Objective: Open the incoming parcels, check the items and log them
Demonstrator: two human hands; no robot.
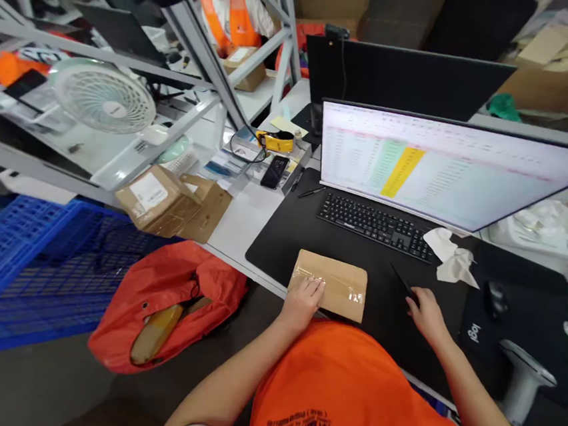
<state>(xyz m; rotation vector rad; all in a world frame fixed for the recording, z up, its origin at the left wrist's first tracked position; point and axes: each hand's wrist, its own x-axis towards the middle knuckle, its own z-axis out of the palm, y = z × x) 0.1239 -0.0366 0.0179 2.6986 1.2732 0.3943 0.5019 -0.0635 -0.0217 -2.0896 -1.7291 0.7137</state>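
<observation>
Parcel [343, 281], brown and taped, is set flat on the black mat [285, 226] at the near edge of the worktop [245, 222], presumably for reach. Its left part is covered by the left grip [303, 301], likely for steadying; whether its edge is pinched cannot be told. A slim dark tool [402, 282] is pinched by the right grip [427, 314], held apart rightward, likely for clearance.
</observation>
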